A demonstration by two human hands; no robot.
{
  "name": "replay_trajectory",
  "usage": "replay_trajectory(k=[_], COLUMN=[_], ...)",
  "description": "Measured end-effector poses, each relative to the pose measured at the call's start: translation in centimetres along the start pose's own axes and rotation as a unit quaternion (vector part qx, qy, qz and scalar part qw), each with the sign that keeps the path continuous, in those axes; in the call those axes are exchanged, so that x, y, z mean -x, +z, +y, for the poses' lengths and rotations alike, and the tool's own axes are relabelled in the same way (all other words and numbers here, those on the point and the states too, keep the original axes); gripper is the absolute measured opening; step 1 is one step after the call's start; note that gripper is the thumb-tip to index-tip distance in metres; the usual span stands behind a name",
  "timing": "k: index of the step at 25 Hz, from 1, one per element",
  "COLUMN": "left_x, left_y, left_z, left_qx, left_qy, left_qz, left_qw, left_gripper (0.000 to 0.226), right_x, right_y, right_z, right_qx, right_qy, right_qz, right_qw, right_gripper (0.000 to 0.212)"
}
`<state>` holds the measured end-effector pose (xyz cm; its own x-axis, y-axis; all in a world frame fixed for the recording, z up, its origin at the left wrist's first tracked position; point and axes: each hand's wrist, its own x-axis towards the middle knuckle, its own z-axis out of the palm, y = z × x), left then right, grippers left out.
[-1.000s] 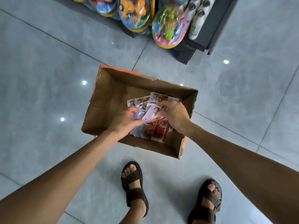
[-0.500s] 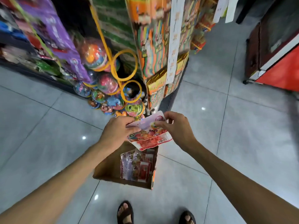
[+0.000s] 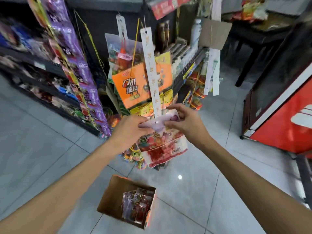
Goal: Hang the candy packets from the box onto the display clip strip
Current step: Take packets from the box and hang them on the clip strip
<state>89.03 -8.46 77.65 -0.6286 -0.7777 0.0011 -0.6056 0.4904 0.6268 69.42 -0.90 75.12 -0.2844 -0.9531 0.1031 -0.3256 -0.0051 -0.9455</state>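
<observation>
A candy packet with a pale purple top and red lower half hangs between my hands. My left hand pinches its top left edge and my right hand pinches its top right edge. The packet's top sits at the lower end of a white display clip strip that hangs down in front of the shelf end. On the floor below stands the open cardboard box with several more candy packets lying inside.
Snack bags, an orange packet and purple packet strips hang around the shelf end. Toy balls pile at its base. A red cabinet stands at the right. Grey tiled floor surrounds the box.
Both hands lifted one packet out of the box and raised it to the lower end of the clip strip. My view rose from the box to the shelf end.
</observation>
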Motion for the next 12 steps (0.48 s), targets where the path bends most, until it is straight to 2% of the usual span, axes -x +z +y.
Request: replay_trajectory(k=[4,9,12], left_x=[-1.3,-4.7,-7.5], left_y=[-3.4,-6.6,-8.6], left_z=[3.1,4.5,5.2], left_qx=[0.018,0.053,0.102], left_qy=[-0.002,0.01,-0.006], left_qz=[0.018,0.04,0.076], left_qw=[1.0,0.998,0.992], left_gripper=[0.033,0.031,0.024], right_x=[-2.5,-6.2,-9.1], right_y=[-1.7,-3.4,-4.2], right_z=[-4.3,-7.6,-9.3], right_qx=[0.028,0.003,-0.039], right_qy=[-0.045,-0.027,-0.018], right_qz=[-0.012,-0.037,-0.044], right_qw=[0.999,0.999,0.998], right_gripper=[0.05,0.032,0.039])
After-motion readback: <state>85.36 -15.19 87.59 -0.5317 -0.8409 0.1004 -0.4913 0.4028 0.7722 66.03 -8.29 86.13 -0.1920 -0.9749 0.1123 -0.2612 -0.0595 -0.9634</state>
